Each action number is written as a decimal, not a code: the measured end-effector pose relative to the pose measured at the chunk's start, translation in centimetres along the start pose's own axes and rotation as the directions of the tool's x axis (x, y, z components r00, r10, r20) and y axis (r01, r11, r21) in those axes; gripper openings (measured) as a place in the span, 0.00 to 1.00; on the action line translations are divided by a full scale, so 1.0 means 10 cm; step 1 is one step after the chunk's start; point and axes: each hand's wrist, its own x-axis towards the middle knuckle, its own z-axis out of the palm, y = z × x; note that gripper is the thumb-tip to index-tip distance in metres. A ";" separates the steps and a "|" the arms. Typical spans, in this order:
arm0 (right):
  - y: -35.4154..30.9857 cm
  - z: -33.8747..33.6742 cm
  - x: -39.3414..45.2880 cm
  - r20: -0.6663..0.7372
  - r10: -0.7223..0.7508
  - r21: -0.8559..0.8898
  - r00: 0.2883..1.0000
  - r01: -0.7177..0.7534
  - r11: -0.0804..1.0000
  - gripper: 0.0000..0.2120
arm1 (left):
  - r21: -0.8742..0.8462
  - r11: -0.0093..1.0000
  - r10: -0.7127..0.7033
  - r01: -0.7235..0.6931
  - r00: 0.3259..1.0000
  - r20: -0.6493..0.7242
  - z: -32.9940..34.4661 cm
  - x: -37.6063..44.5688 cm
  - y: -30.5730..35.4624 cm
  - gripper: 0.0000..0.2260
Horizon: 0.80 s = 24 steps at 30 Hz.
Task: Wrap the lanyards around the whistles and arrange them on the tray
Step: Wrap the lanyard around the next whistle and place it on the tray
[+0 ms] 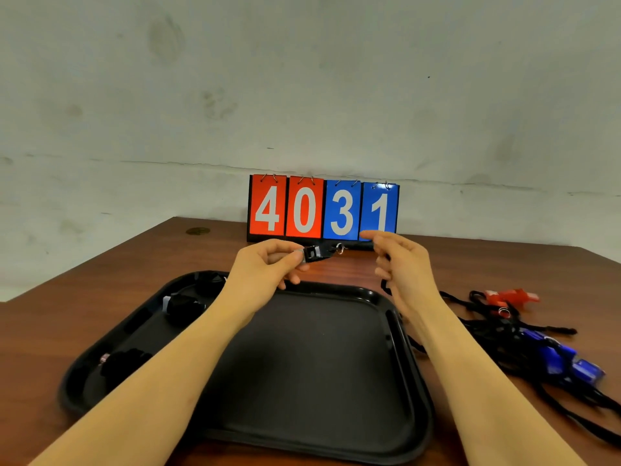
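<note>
A scoreboard (323,210) reading 4031 stands behind the black tray (336,415), and a tangle of red and blue whistles (537,338) lies to its right. Above the tray's far edge, the left hand (268,264) pinches a black whistle (314,254) with a metal ring. The right hand (403,264) has its fingers curled round the black lanyard (386,287).

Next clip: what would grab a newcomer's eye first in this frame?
Probably the flip scoreboard against the wall at the table's far edge, reading 4 0 in red and 3 1 in blue. Just before it, the left hand pinches a black whistle above the black tray, the right hand beside it.
</note>
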 end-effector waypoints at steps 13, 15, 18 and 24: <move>0.12 0.01 0.01 -0.076 -0.125 -0.216 0.989 0.106 0.971 0.03 | -0.377 0.911 -0.104 0.170 0.977 0.189 -0.05 0.00 -0.01 0.08; 0.16 0.06 0.00 -0.001 -0.199 -0.445 0.980 0.178 0.877 0.04 | -0.418 0.888 -0.104 0.190 0.970 0.219 -0.04 -0.01 -0.01 0.09; 0.16 0.17 -0.09 0.257 -0.225 -0.676 0.940 0.341 0.653 0.03 | -0.442 0.877 -0.121 0.189 0.977 0.176 -0.04 0.00 -0.02 0.09; 0.07 0.31 -0.25 0.623 -0.121 -0.701 0.772 0.621 0.350 0.07 | -0.141 0.989 -0.039 0.032 0.998 -0.047 0.00 -0.01 -0.11 0.06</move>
